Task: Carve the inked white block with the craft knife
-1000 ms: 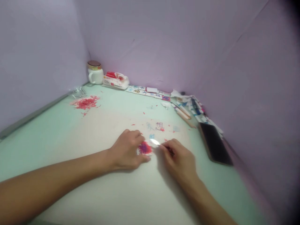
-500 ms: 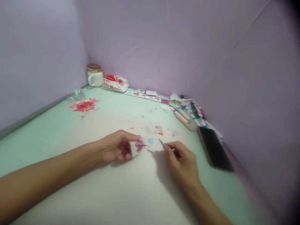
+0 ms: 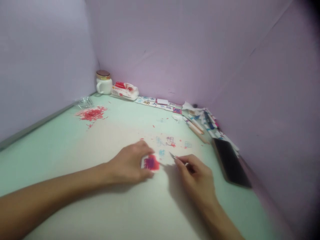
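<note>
1. A small red-inked block [image 3: 150, 163] is pinned flat on the worktop [image 3: 120, 213] by the left hand [image 3: 128, 165] fingers.
2. A thin blade tool [image 3: 173, 155] is pinched in the right hand [image 3: 197, 176], its tip just beside the block.

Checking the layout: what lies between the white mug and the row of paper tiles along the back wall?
In the head view, a tissue packet lies between the mug and the tiles.
</note>
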### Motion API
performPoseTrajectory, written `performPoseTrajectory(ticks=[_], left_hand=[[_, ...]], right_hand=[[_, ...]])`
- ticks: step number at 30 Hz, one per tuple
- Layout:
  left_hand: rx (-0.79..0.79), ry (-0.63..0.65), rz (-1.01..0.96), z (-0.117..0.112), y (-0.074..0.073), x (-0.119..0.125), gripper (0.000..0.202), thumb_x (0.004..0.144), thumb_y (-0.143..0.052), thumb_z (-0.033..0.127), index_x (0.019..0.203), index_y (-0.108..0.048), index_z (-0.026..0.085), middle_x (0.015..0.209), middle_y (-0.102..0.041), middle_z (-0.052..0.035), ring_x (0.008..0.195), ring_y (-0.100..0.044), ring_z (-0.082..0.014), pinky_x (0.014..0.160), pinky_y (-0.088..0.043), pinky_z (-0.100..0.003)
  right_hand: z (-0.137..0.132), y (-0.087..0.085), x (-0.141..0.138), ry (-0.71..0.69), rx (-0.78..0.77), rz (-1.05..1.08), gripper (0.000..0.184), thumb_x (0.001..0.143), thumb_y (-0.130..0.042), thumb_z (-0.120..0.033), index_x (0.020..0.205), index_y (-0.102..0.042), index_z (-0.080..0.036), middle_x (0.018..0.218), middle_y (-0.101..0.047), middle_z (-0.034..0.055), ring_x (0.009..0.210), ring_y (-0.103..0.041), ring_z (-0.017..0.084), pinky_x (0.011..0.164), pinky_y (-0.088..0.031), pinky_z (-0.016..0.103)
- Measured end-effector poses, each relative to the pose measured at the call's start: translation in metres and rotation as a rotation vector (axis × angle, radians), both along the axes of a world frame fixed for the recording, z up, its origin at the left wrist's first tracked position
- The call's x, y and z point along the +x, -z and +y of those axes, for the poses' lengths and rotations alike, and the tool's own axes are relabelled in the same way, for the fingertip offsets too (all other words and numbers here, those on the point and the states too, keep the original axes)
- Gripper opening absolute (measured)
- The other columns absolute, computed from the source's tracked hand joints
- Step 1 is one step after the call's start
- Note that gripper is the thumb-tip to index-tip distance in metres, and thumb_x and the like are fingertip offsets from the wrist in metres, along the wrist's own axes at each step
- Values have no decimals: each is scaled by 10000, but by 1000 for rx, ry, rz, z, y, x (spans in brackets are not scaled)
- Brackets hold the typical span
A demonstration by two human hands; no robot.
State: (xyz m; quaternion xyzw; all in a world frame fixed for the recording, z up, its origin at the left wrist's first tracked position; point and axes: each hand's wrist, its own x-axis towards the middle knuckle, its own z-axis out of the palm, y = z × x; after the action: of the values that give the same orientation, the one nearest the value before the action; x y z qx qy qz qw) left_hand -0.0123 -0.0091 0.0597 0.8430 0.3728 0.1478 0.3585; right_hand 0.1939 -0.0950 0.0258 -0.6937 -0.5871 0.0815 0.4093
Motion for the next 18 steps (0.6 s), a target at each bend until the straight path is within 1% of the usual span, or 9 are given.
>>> performPoseTrajectory(ticks=[2, 5, 8, 11, 15, 18], left_hand=[[118, 94, 134, -4, 7, 0, 377, 665, -656, 316, 1028, -640, 216, 994, -578, -53, 807, -581, -212, 720, -460, -333], [173, 118, 201, -7, 15, -1, 371, 710, -626, 351, 1059, -613, 226, 983, -571, -49, 817, -586, -219, 729, -459, -338], [174, 120, 202, -7, 16, 0, 361, 719, -625, 378, 1046, -609, 226, 985, -569, -44, 816, -584, -213, 721, -462, -327], [171, 111, 182, -6, 18, 0, 372, 705, -642, 380, 1041, -609, 223, 1016, -573, -39, 854, -583, -215, 746, -468, -329], [201, 88, 123, -9, 22, 2, 375, 693, -654, 374, 1034, -613, 225, 1026, -585, -30, 870, -587, -209, 758, -476, -328], [222, 72, 105, -10, 25, 4, 360, 701, -643, 390, 1020, -618, 227, 1022, -589, -28, 852, -592, -203, 731, -479, -322]], right_hand=[[-2, -1, -2, -30, -37, -33, 171, 818, -561, -357, 731, -639, -232, 669, -633, -24, 536, -524, 115, 524, -386, 242], [-4, -2, -6, -86, -131, -91, 137, 812, -550, -312, 725, -633, -247, 670, -642, -37, 588, -561, 126, 547, -368, 241], [-6, -3, -10, -140, -174, -176, 146, 822, -534, -314, 733, -632, -254, 698, -652, -46, 585, -567, 117, 545, -340, 238], [-8, -3, -12, -165, -143, -259, 185, 848, -500, -328, 744, -631, -250, 707, -641, -39, 560, -553, 107, 527, -304, 236], [-9, -1, -15, -137, -101, -361, 231, 862, -478, -325, 721, -642, -244, 691, -628, -23, 536, -541, 99, 489, -239, 237], [-8, 0, -18, -103, -105, -406, 238, 856, -487, -328, 693, -637, -239, 672, -623, -18, 522, -534, 101, 480, -209, 240]])
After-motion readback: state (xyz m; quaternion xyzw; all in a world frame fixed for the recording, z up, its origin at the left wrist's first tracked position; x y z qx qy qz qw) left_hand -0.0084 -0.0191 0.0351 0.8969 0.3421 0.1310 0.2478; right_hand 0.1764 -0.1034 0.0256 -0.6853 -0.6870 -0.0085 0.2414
